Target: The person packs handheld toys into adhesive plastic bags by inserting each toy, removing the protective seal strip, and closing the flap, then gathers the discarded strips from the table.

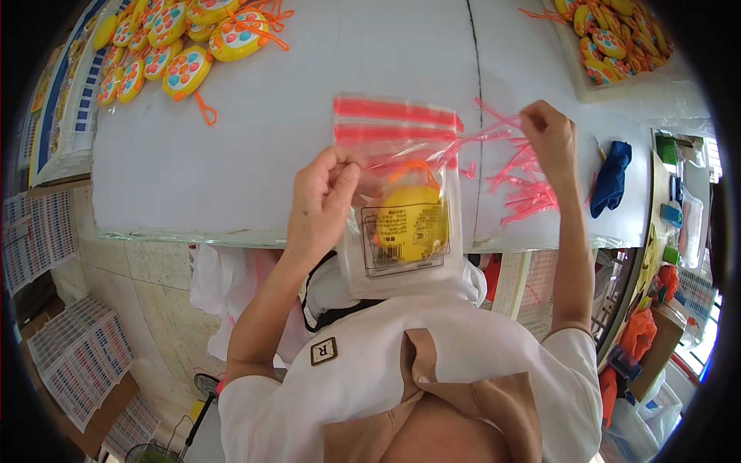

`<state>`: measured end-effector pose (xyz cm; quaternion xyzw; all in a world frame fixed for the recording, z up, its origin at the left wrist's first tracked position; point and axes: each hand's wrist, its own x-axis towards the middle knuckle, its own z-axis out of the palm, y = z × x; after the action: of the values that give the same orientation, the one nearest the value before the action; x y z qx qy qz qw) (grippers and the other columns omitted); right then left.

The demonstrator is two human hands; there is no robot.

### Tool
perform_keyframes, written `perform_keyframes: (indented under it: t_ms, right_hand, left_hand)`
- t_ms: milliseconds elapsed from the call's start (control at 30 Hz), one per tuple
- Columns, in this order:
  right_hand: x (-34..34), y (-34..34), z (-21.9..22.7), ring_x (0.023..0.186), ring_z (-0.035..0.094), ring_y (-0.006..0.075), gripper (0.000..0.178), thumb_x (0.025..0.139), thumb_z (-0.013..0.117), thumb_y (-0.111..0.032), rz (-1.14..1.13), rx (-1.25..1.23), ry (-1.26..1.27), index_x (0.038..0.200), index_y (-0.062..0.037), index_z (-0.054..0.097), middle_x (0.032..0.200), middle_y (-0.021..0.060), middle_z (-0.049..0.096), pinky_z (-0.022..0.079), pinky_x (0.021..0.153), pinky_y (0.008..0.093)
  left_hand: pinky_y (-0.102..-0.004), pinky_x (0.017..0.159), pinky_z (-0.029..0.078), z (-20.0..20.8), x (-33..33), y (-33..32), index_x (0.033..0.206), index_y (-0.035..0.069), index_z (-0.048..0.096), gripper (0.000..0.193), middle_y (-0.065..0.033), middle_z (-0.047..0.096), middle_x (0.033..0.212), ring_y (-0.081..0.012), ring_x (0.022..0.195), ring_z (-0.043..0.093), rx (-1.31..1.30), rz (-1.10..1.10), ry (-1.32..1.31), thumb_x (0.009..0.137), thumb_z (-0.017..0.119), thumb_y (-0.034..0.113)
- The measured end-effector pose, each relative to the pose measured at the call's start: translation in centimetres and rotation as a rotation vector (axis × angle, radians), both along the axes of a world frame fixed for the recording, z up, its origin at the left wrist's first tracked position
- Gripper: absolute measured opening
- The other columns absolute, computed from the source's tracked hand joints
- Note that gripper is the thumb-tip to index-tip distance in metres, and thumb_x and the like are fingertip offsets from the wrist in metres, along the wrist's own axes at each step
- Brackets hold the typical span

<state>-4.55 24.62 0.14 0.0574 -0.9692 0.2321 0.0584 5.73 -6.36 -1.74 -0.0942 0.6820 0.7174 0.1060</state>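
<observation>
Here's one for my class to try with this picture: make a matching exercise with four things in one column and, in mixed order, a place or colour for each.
Column one
1. Left hand
2. Toy nearest the left hand
3. Loose strips
4. Crumpled cloth

Column two
A. Blue
B. Inside the clear bag
C. At the bag's left edge
D. Pink

Pairs: 1-C; 2-B; 3-D; 4-A

Bagged item (424, 202): yellow; loop (417, 163): orange. Bag (401, 284): clear, pink-banded, black-printed. Strips (531, 202): pink. Cloth (611, 181): dark blue. Counter (247, 166): pale grey.
</observation>
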Motion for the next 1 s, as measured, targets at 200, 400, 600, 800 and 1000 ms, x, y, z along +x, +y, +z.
perform_keyframes:
  t_ms: [200, 400, 600, 800, 1000]
  right_hand:
    - [2.0, 2.6, 2.3, 0.066, 0.056, 0.0204, 0.017, 0.08, 0.056, 0.001, -0.079, 0.153, 0.157, 0.094, -0.0051, 0.063, 0.085, 0.0063, 0.063, 0.046, 0.064, 0.0307]
    - [3.2, -3.6, 3.6, 0.055, 0.049, 0.0083, 0.015, 0.083, 0.064, -0.008, 0.221, -0.427, -0.373, 0.095, 0.0015, 0.066, 0.075, 0.0065, 0.065, 0.044, 0.053, 0.0255]
    - [2.7, -7.5, 0.2, 0.065, 0.061, 0.0123, 0.026, 0.079, 0.07, -0.015, 0.312, -0.405, -0.49, 0.095, 0.0048, 0.066, 0.08, 0.0105, 0.068, 0.05, 0.064, 0.0246]
    - [2.0, -6.9, -1.4, 0.066, 0.06, 0.0106, 0.017, 0.08, 0.067, -0.009, 0.349, -0.62, -0.67, 0.089, 0.0052, 0.065, 0.076, 0.0071, 0.067, 0.049, 0.064, 0.0242]
    - [2.5, -6.6, -1.7, 0.064, 0.053, 0.007, 0.01, 0.079, 0.054, -0.001, 0.404, -0.689, -0.594, 0.079, 0.0044, 0.063, 0.072, 0.0039, 0.065, 0.044, 0.06, 0.022]
  left_hand:
    - [-0.0265, 0.068, 0.052, 0.3, 0.0, -0.3, 0.095, 0.0, 0.054, 0.01, -0.0121, 0.068, 0.085, -0.0163, 0.079, 0.067, 0.042, 0.004, -0.059, 0.093, 0.048, 0.007]
    - [-0.0301, 0.072, 0.054, 1.0, 0.0, 0.1, 0.098, 0.0, 0.053, 0.011, -0.0152, 0.069, 0.087, -0.0185, 0.079, 0.068, 0.087, 0.021, -0.135, 0.091, 0.046, 0.004]
    - [-0.0273, 0.07, 0.054, 0.6, 0.2, 0.3, 0.098, -0.001, 0.052, 0.009, -0.014, 0.068, 0.087, -0.0158, 0.076, 0.067, 0.145, 0.033, -0.132, 0.092, 0.046, 0.001]
    - [-0.0234, 0.066, 0.052, -0.5, 0.7, -0.7, 0.096, 0.0, 0.052, 0.005, -0.0062, 0.065, 0.079, -0.0114, 0.072, 0.064, 0.034, 0.008, -0.093, 0.093, 0.049, 0.003]
    - [-0.0193, 0.057, 0.043, -1.0, 0.4, -1.1, 0.079, 0.0, 0.056, 0.015, -0.0002, 0.058, 0.071, -0.0056, 0.063, 0.052, 0.128, 0.03, -0.063, 0.09, 0.046, 0.001]
